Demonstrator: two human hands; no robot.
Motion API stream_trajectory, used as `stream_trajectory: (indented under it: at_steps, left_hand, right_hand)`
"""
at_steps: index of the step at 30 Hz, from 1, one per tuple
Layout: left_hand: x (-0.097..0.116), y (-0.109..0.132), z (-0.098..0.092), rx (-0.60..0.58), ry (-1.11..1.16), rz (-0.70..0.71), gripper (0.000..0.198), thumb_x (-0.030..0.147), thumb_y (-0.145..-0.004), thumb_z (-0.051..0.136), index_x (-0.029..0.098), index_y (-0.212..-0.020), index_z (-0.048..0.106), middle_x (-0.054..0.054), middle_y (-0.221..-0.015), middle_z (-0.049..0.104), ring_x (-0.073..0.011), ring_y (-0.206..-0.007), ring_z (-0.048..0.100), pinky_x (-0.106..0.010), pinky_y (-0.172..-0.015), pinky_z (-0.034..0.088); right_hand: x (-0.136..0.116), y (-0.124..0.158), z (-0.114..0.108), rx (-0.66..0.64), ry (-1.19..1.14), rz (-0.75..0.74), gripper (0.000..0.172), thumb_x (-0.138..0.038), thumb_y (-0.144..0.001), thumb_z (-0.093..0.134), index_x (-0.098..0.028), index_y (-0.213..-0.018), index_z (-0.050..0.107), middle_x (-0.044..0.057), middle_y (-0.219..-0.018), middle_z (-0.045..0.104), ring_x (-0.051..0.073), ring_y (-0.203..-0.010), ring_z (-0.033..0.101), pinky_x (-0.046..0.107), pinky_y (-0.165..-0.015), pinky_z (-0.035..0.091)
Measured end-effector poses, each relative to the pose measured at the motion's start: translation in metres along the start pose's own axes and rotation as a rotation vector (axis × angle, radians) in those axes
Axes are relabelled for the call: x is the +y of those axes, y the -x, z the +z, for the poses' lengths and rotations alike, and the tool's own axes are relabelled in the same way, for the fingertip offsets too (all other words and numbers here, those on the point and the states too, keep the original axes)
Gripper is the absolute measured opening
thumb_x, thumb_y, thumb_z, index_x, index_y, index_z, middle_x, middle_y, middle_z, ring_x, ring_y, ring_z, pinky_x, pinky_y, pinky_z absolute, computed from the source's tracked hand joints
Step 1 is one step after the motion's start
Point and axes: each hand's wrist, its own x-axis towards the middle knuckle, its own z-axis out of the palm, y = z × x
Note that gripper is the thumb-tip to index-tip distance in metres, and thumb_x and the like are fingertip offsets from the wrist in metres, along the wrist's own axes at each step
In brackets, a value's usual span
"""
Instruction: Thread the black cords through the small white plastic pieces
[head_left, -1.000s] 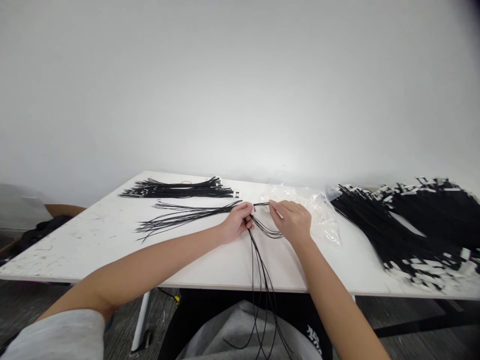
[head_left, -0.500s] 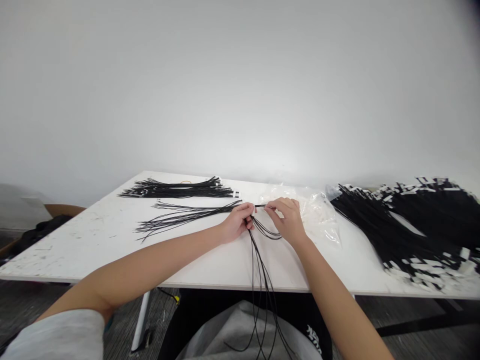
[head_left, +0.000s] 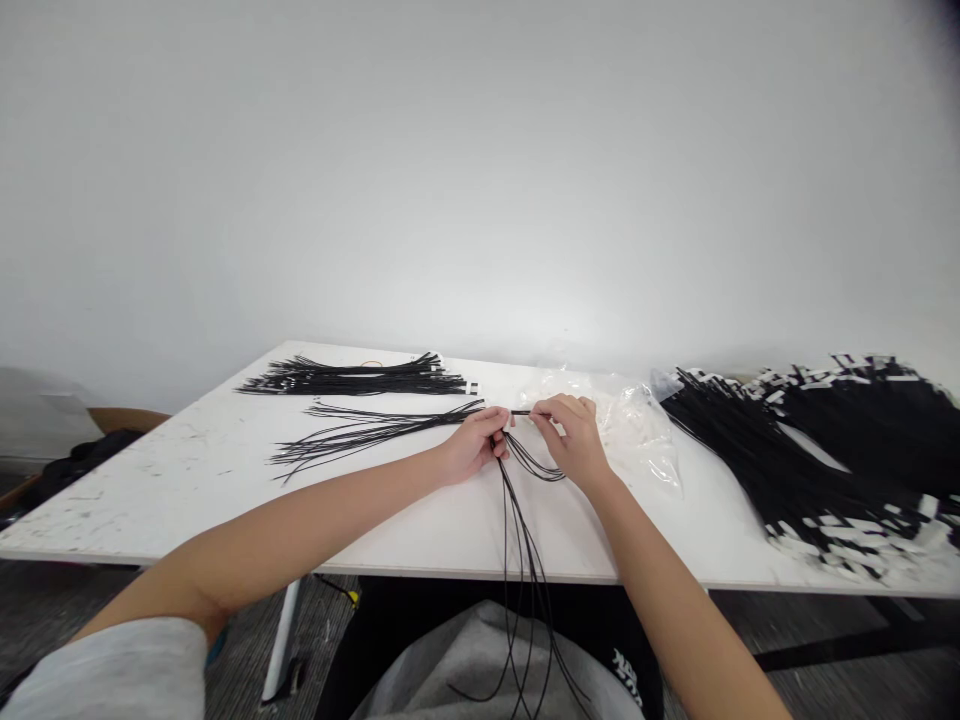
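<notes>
My left hand (head_left: 480,445) is curled around the middle of things, its fingers closed on a handful of thin black wires (head_left: 529,540). Most of these strands hang from my grip over the near edge of the white surface (head_left: 225,505), down in front of my grey shirt (head_left: 450,680). A few others bow out in a loop towards the heel of my right hand (head_left: 574,435). With that hand I pinch the end of a short dark length (head_left: 519,412) between thumb and forefinger; it runs straight across the small gap to my left fingertips. I cannot tell whether it is one strand or several.

Left of my hands, loose wires (head_left: 367,432) fan out on the surface, and behind them lies a thicker bundle (head_left: 356,378). A clear plastic bag (head_left: 645,440) sits just behind my right hand. Further right is a big heap of black cables (head_left: 757,455) with white ends.
</notes>
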Motion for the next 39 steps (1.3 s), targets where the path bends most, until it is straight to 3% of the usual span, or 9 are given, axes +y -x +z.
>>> stream_trajectory:
  at_steps: [8,16,26,39]
  left_hand:
    - [0.0000,0.0008,-0.0001,-0.003,-0.002,-0.007,0.021,0.035,-0.075,0.059,0.014,-0.074,0.054,0.004,-0.054,0.035,-0.0069,-0.043,0.039,-0.025,-0.051,0.038]
    - [0.0009,0.0015,0.0006,0.022,-0.017,-0.005,0.019,0.032,-0.076,0.059,0.015,-0.071,0.054,0.004,-0.055,0.035,-0.0063,-0.042,0.038,-0.025,-0.051,0.039]
    - [0.0013,0.0029,0.0024,0.017,-0.028,-0.010,0.018,0.032,-0.076,0.059,0.016,-0.071,0.054,0.004,-0.053,0.034,-0.0066,-0.042,0.038,-0.025,-0.052,0.038]
    - [0.0018,0.0040,0.0029,0.018,-0.058,-0.011,0.017,0.031,-0.076,0.059,0.015,-0.072,0.053,0.005,-0.052,0.032,-0.0068,-0.042,0.037,-0.025,-0.051,0.037]
  right_hand:
    - [0.0010,-0.0001,-0.0001,0.014,0.040,-0.035,0.014,-0.024,-0.089,0.043,-0.020,-0.080,0.054,-0.001,-0.076,0.059,0.011,-0.069,0.051,0.032,-0.076,0.025]
    - [0.0005,0.0012,0.0011,0.010,0.046,0.023,0.017,-0.027,-0.089,0.041,-0.020,-0.080,0.054,-0.001,-0.073,0.059,0.011,-0.066,0.051,0.032,-0.077,0.024]
    - [0.0032,0.0027,0.0031,0.076,0.161,-0.062,0.020,-0.031,-0.086,0.050,-0.024,-0.073,0.063,-0.002,-0.069,0.064,0.012,-0.067,0.054,0.036,-0.084,0.022]
    - [0.0008,0.0036,0.0047,0.062,0.102,-0.033,0.019,-0.031,-0.085,0.052,-0.024,-0.071,0.064,-0.003,-0.069,0.064,0.011,-0.065,0.051,0.035,-0.080,0.022]
